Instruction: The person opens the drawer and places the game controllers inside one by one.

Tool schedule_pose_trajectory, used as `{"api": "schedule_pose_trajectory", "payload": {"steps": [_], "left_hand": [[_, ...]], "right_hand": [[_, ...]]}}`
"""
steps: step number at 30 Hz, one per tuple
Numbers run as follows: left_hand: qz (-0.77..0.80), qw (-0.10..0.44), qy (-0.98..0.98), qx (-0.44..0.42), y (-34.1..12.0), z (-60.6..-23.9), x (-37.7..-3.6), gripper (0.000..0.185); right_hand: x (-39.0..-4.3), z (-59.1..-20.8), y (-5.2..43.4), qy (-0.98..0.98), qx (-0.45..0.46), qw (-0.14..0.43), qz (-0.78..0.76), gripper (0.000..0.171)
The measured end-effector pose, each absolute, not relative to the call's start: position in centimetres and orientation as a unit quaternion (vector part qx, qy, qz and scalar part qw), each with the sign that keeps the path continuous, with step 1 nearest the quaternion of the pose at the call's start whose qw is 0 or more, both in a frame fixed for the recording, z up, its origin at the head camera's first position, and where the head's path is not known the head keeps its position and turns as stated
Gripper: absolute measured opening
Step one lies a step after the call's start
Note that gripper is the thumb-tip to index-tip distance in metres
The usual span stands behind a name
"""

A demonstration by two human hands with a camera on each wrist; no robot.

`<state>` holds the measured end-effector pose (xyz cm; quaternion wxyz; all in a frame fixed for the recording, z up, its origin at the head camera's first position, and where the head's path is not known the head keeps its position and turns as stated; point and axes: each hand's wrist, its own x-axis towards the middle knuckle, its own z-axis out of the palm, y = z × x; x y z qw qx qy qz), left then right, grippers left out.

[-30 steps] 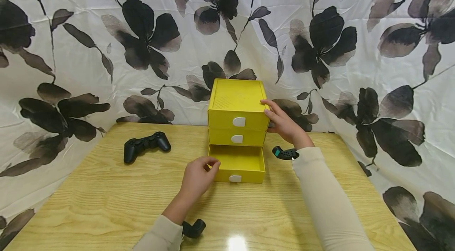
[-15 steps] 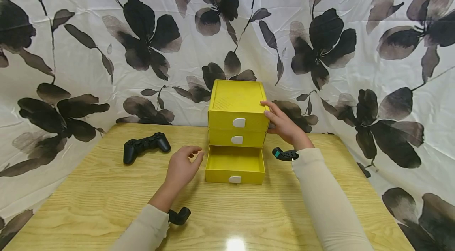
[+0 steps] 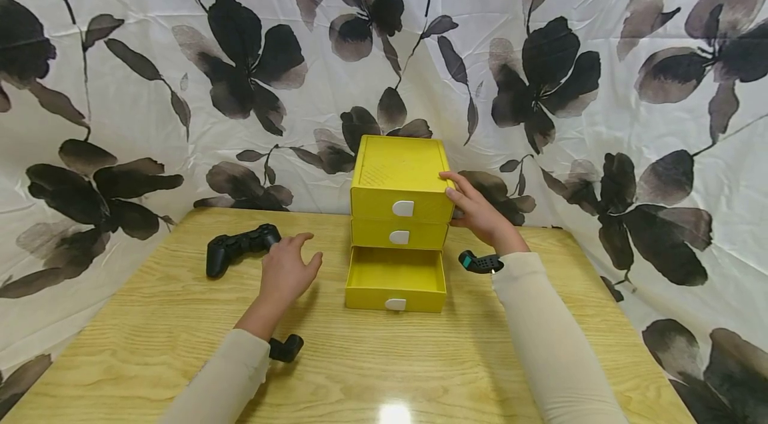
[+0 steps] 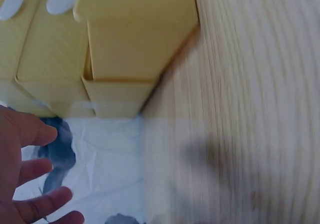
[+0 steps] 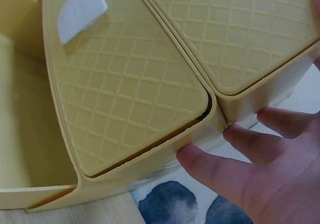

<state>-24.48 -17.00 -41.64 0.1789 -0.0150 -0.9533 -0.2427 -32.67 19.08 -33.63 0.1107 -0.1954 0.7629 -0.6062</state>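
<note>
Since a second ago the left hand (image 3: 285, 271) has left the front corner of the pulled-out bottom drawer (image 3: 396, 277) and swung leftward across the desk (image 3: 150, 331); it now hovers between that drawer and the black game controller (image 3: 240, 247), close to the controller's right grip but not touching it. Its fingers (image 4: 42, 206) are spread and nearly straight, holding nothing.

That controller lies on the left half of the desk, well short of the left edge, with bare wood in front of it and to its left. A wide strip of bare wood also runs between the drawer's front and the near desk edge.

At the back, the yellow drawer box (image 3: 401, 174) stands against the flowered cloth (image 3: 150, 77). Its two upper drawers are pushed in, while the bottom one juts toward the person, and no contents show in it.

The right hand (image 3: 477, 211) has not moved: its fingers (image 5: 220, 171) lie almost straight against the box's upper right side, thumb at the top edge, steadying rather than clasping.
</note>
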Motion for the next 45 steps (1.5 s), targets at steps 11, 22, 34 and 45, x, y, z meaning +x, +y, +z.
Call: {"api": "schedule_pose_trajectory", "payload": {"steps": [11, 22, 34, 45], "left_hand": [[-0.179, 0.133, -0.975, 0.011, -19.9, -41.5, -25.9, 0.058], [-0.151, 0.121, -0.981, 0.017, -22.0, -41.5, -27.1, 0.062], [-0.158, 0.117, -0.980, 0.005, -24.7, -42.4, -28.7, 0.066], [-0.153, 0.091, -0.984, -0.007, -26.6, -42.5, -29.5, 0.070]], "right_hand": [[-32.6, -33.6, 19.1, 0.766, -0.199, 0.106, -0.602, 0.053], [-32.5, -33.5, 19.2, 0.768, -0.200, 0.106, -0.598, 0.052], [-32.5, -33.7, 19.1, 0.768, -0.195, 0.107, -0.601, 0.050], [-31.6, -32.7, 18.7, 0.771, -0.195, 0.118, -0.595, 0.049]]}}
